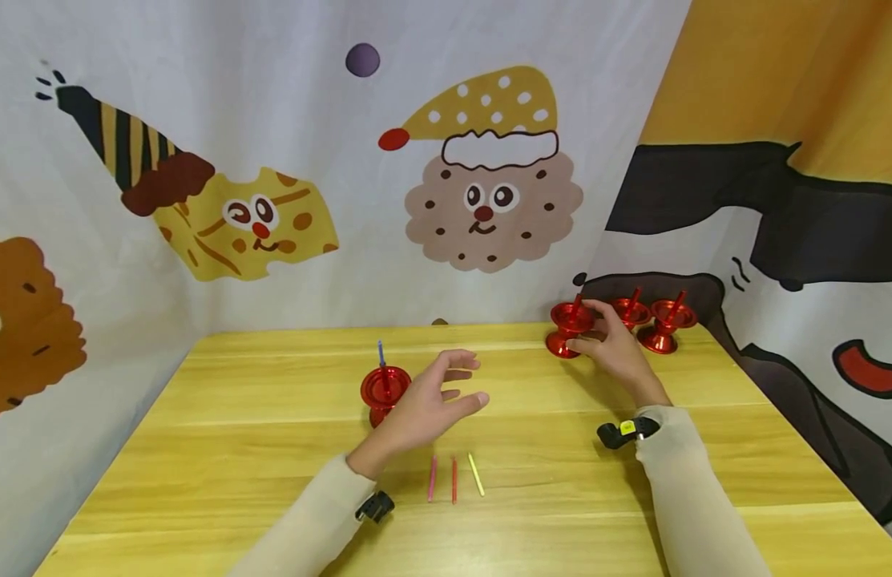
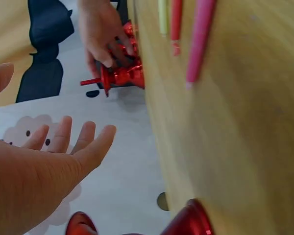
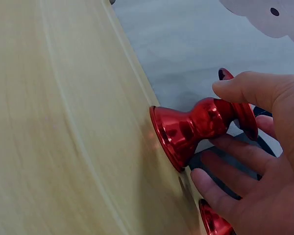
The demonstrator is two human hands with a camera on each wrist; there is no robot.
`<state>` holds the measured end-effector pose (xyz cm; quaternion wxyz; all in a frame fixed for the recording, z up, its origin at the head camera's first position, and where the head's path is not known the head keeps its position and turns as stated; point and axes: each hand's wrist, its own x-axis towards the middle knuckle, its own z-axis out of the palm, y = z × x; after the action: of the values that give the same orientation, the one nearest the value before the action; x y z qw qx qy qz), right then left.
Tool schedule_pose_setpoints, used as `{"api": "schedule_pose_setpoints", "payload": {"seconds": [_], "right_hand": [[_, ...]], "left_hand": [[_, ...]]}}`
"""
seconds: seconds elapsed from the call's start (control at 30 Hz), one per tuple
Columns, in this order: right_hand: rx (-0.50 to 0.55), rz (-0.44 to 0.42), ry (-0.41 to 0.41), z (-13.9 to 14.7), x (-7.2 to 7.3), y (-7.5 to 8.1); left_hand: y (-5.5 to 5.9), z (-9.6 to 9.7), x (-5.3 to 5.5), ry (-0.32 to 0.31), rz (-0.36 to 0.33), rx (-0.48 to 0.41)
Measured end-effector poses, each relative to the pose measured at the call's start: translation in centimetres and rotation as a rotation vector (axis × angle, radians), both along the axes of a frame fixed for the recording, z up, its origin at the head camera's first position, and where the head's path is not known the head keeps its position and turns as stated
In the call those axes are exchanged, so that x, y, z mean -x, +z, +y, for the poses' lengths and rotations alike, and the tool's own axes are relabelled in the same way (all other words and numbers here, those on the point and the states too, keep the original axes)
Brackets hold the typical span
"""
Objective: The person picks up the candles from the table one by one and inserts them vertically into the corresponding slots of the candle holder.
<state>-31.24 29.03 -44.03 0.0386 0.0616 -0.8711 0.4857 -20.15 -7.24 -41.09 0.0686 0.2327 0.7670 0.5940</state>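
Your right hand [image 1: 613, 349] brackets the red holder [image 1: 564, 318] upright near the back edge of the table [image 1: 258, 449], whether clamped on it you cannot tell, while your left hand [image 1: 429, 407], empty, fingers apart, could topple the nearer holder [image 1: 372, 389] and its blue candle [image 1: 381, 353] if it swings left.

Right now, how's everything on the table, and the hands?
Left holder: upright
Blue candle: upright on left holder
Pink candle: lying
Red candle: lying
Yellow candle: lying
Left hand: relaxed, holding nothing
Third-from-right holder: upright
Right hand: fingers around that holder
Second-from-right holder: upright, partly hidden
Far-right holder: upright
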Motion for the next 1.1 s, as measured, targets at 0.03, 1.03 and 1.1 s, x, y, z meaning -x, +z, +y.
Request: {"api": "schedule_pose_setpoints", "payload": {"seconds": [0.03, 1.03, 1.1], "right_hand": [[0.010, 0.000, 0.005, -0.1, 0.0, 0.0], [0.059, -0.104, 0.397, -4.5, -0.6, 0.5], [0.043, -0.114, 0.410, -5.0, -0.7, 0.7]], "left_hand": [[-0.1, 0.0, 0.0, 0.000, -0.007, 0.002], [-2.0, -0.5, 1.5, -0.016, -0.129, 0.049], [-2.0, -0.5, 1.5, -0.019, -0.132, 0.051]]}}
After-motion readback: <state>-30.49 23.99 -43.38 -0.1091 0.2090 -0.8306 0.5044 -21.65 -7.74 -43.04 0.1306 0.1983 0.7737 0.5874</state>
